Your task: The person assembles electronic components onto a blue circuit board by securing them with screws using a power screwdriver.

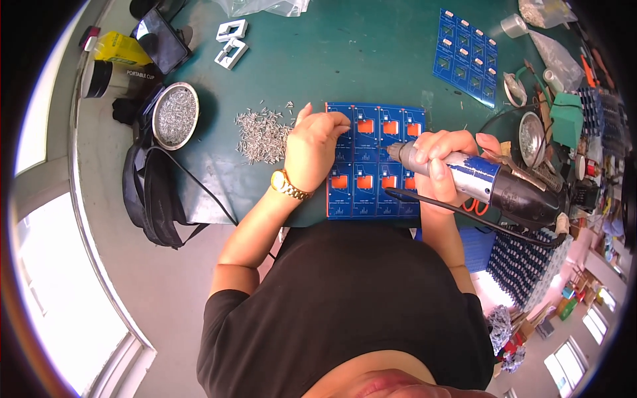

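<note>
A blue panel of circuit boards (365,151) with orange squares lies flat on the green table in front of me. My left hand (312,142) is over its left edge, thumb and fingertips pinched together above the upper left board; whatever is between them is too small to make out. My right hand (443,159) is wrapped round a corded electric screwdriver (472,174) with a blue and black body and grey nose. The tool lies tilted, its nose pointing left over the panel's right half. Beside my left hand is a loose pile of small silver screws or pins (261,136).
A round metal bowl (176,115) of similar small pieces stands at left, near a phone (161,41) and a black bag (154,192). Two white brackets (231,53) lie farther back. Another blue panel (466,58) is at far right, before a cluttered edge. The black cable (458,209) crosses near my right wrist.
</note>
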Available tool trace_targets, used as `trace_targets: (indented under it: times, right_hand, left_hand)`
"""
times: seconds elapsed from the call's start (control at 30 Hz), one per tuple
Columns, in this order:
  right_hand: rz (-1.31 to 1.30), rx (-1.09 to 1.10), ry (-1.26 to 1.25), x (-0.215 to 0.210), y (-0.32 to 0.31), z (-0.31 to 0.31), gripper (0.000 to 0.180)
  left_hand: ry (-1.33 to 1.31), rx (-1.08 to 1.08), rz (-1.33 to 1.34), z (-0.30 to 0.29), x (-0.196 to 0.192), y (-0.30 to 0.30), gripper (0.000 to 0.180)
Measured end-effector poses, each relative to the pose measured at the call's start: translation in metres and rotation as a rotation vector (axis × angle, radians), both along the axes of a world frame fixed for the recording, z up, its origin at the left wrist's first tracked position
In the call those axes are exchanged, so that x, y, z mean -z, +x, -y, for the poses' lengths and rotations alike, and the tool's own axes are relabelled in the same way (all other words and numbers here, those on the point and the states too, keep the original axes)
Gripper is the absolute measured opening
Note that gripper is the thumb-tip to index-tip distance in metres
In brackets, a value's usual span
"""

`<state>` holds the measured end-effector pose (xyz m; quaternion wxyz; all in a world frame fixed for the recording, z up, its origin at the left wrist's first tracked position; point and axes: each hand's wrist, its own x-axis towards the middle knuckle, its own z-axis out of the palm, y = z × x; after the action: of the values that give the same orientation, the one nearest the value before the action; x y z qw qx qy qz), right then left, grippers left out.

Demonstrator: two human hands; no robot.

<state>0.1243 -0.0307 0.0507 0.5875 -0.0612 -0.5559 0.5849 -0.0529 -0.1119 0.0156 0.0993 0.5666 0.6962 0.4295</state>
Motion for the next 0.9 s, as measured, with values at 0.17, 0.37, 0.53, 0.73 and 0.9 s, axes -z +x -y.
trace_targets:
  times: [0.17,0.37,0.53,0.73,0.9]
  right_hand:
    - [0.032,0.005,0.036,0.0,-0.002,0.002,0.063]
    - [0.048,-0.002,0.017,0.001,-0.004,0.001,0.062]
    - [-0.011,0.013,0.02,0.005,-0.009,0.002,0.063]
    - [-0.002,-0.052,0.013,0.013,-0.012,0.001,0.06]
    - [-0.078,-0.105,0.047,0.014,-0.02,-0.004,0.062]
  left_hand:
    - [-0.005,0.037,-0.108,-0.001,0.01,0.01,0.011]
    - [0.007,0.061,-0.237,-0.005,0.012,0.012,0.012]
    - [-0.019,0.056,-0.199,0.005,0.01,0.011,0.013]
    - [-0.091,0.014,-0.179,0.006,0.016,0.008,0.011]
    - [-0.077,0.027,-0.194,0.003,0.017,0.007,0.011]
